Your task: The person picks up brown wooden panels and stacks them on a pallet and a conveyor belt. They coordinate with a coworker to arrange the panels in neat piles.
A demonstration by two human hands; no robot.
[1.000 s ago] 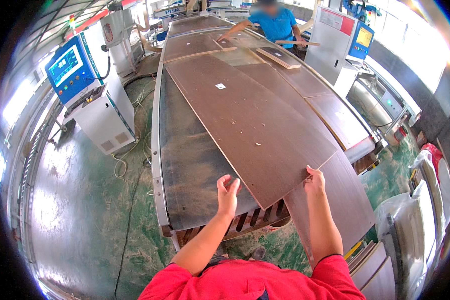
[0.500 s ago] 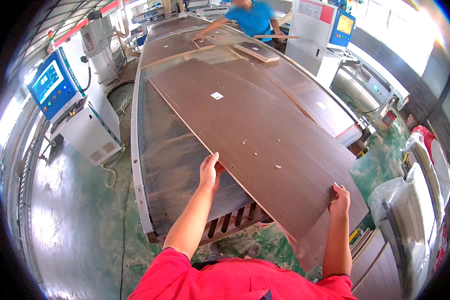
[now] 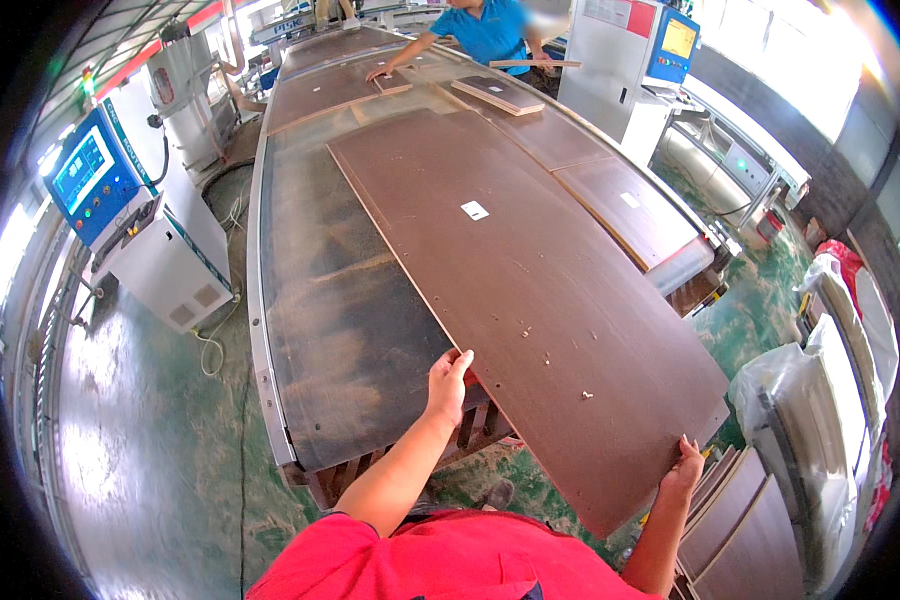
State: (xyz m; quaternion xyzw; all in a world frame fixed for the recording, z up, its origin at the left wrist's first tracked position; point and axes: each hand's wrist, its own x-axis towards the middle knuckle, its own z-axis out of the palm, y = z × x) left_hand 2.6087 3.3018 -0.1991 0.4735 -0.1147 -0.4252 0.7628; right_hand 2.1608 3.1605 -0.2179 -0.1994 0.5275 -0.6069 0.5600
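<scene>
A long brown wood panel (image 3: 510, 270) with a white label (image 3: 474, 210) and several small wood chips lies slantwise over the conveyor table, its near end jutting past the table's edge. My left hand (image 3: 450, 385) grips its left long edge, thumb on top and fingers hidden beneath. At the near right corner my right hand (image 3: 682, 468) is closed on the panel's end edge, fingertips on the top face. Both arms reach forward from my red sleeves.
Other brown panels (image 3: 625, 205) lie farther along the table (image 3: 345, 330). A co-worker in a blue shirt (image 3: 485, 35) stands at its far right side, one hand on a small panel. Control cabinets stand left (image 3: 170, 260) and right (image 3: 610, 60). Wrapped boards (image 3: 805, 410) lean at right.
The panel has shifted toward me and to the right, with both my hands moving along with it. The co-worker's hand stays on the small panel.
</scene>
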